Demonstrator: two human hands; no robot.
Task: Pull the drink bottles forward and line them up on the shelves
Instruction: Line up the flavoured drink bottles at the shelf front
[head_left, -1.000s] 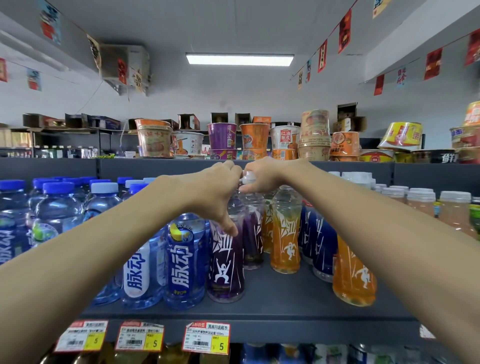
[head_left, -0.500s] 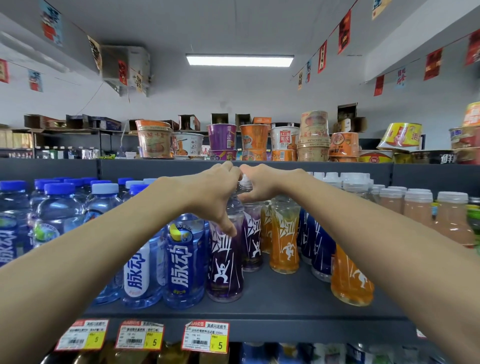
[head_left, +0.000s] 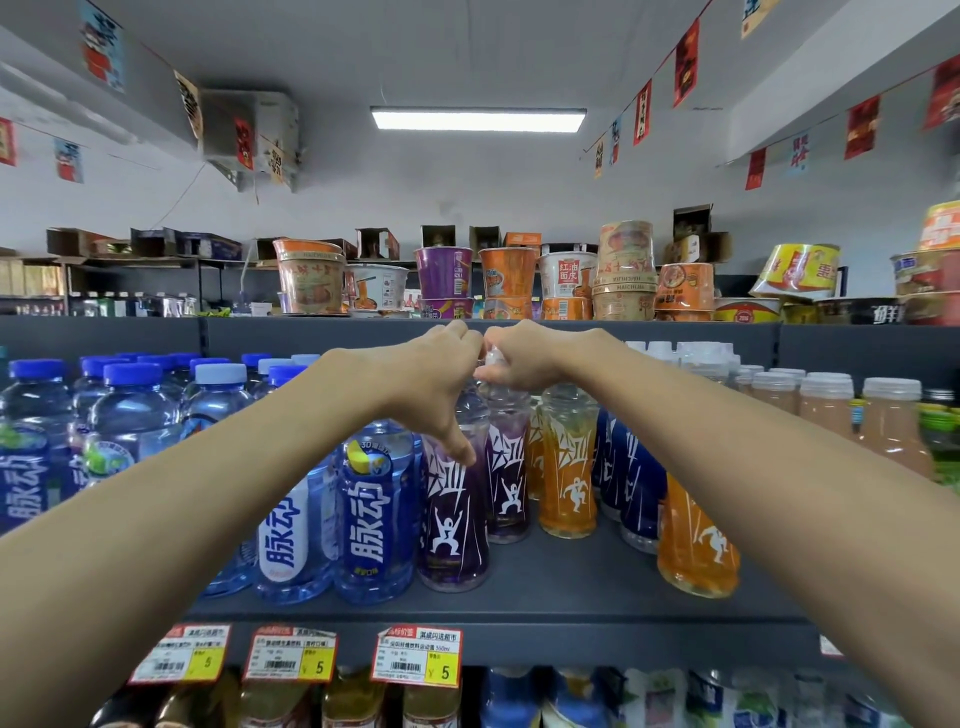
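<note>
On the dark shelf (head_left: 545, 582) a purple bottle (head_left: 452, 525) stands near the front edge, with a second purple bottle (head_left: 508, 483) close behind it. My left hand (head_left: 431, 379) curls over the top of the front purple bottle, thumb pointing down its neck. My right hand (head_left: 535, 358) pinches the white cap of the rear purple bottle. An orange bottle (head_left: 567, 467) stands beside the rear one, and another orange bottle (head_left: 696, 540) stands further forward on the right. Dark blue bottles (head_left: 640, 478) sit between them.
Light blue drink bottles (head_left: 374, 514) line the front left, with blue-capped water bottles (head_left: 130, 415) behind. Peach drinks with white caps (head_left: 826, 410) fill the right. Noodle cups (head_left: 509, 280) crowd the top shelf. Price tags (head_left: 418, 657) hang on the shelf edge above lower bottles (head_left: 519, 696).
Both hands stay on the two purple bottles' tops; nothing has visibly moved apart from a slight shift of the view.
</note>
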